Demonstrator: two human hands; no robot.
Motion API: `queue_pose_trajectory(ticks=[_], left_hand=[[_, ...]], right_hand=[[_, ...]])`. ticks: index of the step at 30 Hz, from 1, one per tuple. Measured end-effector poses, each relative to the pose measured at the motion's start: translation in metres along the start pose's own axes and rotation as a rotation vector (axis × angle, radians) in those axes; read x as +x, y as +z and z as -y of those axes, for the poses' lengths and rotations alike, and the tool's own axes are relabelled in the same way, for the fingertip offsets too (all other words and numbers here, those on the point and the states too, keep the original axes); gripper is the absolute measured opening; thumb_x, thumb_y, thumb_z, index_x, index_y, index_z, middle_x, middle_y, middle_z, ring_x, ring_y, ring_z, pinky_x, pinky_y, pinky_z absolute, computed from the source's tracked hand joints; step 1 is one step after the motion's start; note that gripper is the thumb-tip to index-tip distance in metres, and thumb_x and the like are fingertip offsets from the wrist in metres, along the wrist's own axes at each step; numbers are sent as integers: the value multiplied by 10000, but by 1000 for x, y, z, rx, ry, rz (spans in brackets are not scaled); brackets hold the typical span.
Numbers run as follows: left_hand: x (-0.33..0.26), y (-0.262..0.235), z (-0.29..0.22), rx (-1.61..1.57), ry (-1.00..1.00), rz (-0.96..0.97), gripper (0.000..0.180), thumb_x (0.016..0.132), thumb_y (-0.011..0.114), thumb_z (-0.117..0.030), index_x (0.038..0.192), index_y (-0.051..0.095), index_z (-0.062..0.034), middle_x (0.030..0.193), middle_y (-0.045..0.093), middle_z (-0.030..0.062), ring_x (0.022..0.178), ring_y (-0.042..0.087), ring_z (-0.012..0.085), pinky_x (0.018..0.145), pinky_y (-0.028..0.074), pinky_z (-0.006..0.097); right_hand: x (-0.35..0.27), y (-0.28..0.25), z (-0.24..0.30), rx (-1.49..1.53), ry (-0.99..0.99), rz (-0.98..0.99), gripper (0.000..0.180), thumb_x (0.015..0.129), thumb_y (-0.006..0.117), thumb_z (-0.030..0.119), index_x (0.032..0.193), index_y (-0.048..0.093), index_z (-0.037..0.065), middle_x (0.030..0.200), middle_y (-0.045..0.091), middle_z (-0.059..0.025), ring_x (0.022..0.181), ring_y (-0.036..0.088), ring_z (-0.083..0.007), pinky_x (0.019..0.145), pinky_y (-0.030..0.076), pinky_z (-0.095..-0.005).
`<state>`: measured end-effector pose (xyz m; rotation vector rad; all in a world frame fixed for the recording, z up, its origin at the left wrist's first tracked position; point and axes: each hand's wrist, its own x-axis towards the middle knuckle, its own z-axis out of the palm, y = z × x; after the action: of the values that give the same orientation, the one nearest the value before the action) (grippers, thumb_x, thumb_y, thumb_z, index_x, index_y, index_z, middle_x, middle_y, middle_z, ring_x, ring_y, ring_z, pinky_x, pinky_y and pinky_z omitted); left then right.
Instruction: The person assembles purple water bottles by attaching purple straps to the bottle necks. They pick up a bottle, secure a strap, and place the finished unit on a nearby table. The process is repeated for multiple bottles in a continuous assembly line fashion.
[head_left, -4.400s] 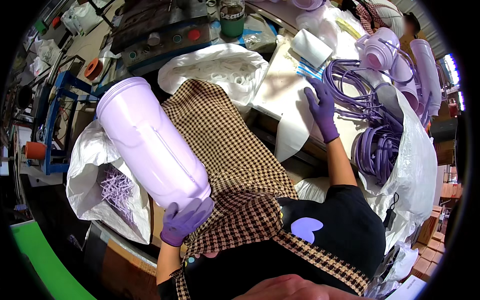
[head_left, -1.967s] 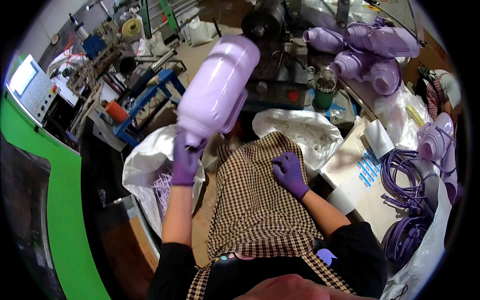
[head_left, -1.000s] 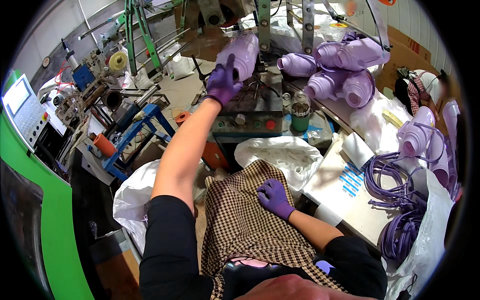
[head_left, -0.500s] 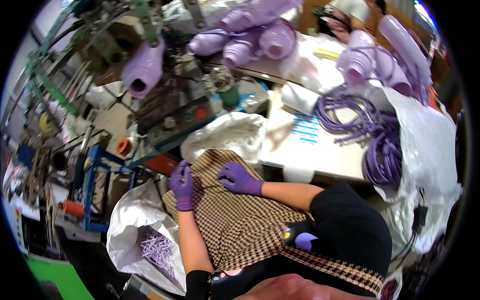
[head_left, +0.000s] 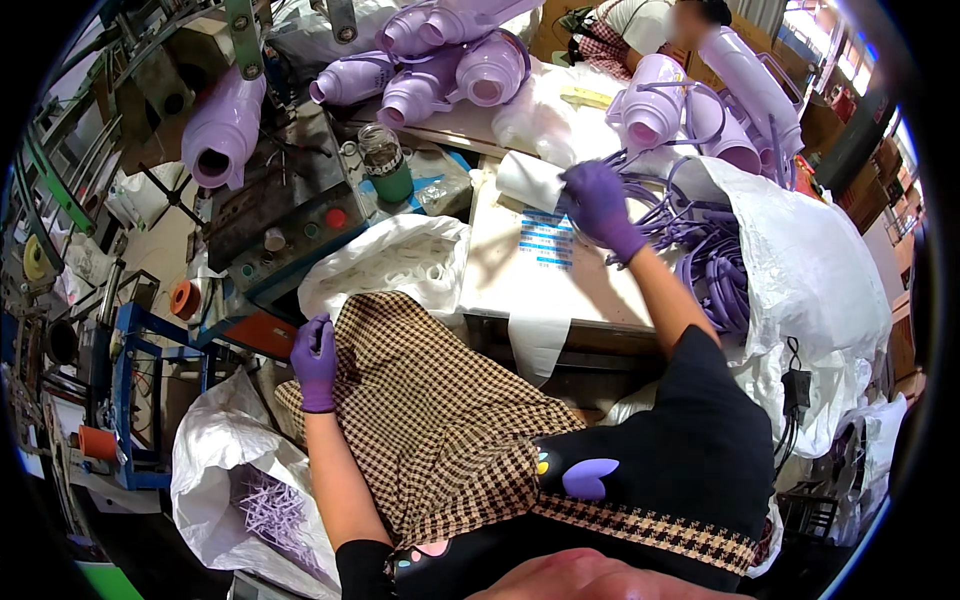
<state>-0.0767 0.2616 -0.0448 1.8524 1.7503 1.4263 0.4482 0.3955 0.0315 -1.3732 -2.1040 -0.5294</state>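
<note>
My right hand (head_left: 603,208), in a purple glove, reaches over the left end of a heap of purple plastic loops (head_left: 715,285). Its fingers are bent down and bunched; what they hold, if anything, is hidden. Beside it a roll of white label paper (head_left: 527,180) lies on the table, with a sheet of blue-printed labels (head_left: 546,240) in front. My left hand (head_left: 314,362), also gloved, hovers at the left edge of the checked apron (head_left: 430,400) on my lap. Its fingers are curled toward the thumb, and I cannot make out anything in them.
A white sack of small pale parts (head_left: 390,265) stands before my lap. Another sack (head_left: 215,440), at lower left, holds thin lilac strips. A machine with buttons (head_left: 300,240) bears a lilac bottle-shaped shell (head_left: 225,130). More shells (head_left: 490,70) lie behind; a person (head_left: 625,35) works at the back.
My right hand has left my lap and gone forward and right to the purple loops. My left hand stays by the apron, curled. The whole view has shifted a little.
</note>
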Motion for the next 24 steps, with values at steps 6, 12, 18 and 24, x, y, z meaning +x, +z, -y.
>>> queue_pose_trajectory(ticks=[6,12,18,24], left_hand=[[5,10,-7,-39,6,33,205,919,698,-136,1085,719,-17,987,707,105,855,685,198,784,532,295],[8,29,-1,-25,34,105,242,916,689,-229,1086,734,-63,998,717,134,895,696,283,794,548,351],[-1,8,-15,97,-63,161,285,928,675,-280,1124,727,-81,1020,711,109,873,682,267,799,543,348],[0,13,-19,164,-45,236,285,935,628,-322,1081,725,-98,1096,712,102,975,687,296,864,549,381]], right_hand=[[8,62,-161,-600,188,533,173,779,674,240,903,751,147,954,713,-130,947,672,-306,845,493,-437],[-17,49,-248,-633,13,303,172,766,717,307,773,759,139,815,700,-132,843,679,-334,798,496,-498],[-2,-73,-156,-227,365,328,244,804,729,276,889,703,49,851,697,-180,809,674,-384,714,505,-463],[-64,-85,-175,1066,718,27,268,983,649,248,1142,649,32,721,573,-8,690,564,-108,645,499,-281]])
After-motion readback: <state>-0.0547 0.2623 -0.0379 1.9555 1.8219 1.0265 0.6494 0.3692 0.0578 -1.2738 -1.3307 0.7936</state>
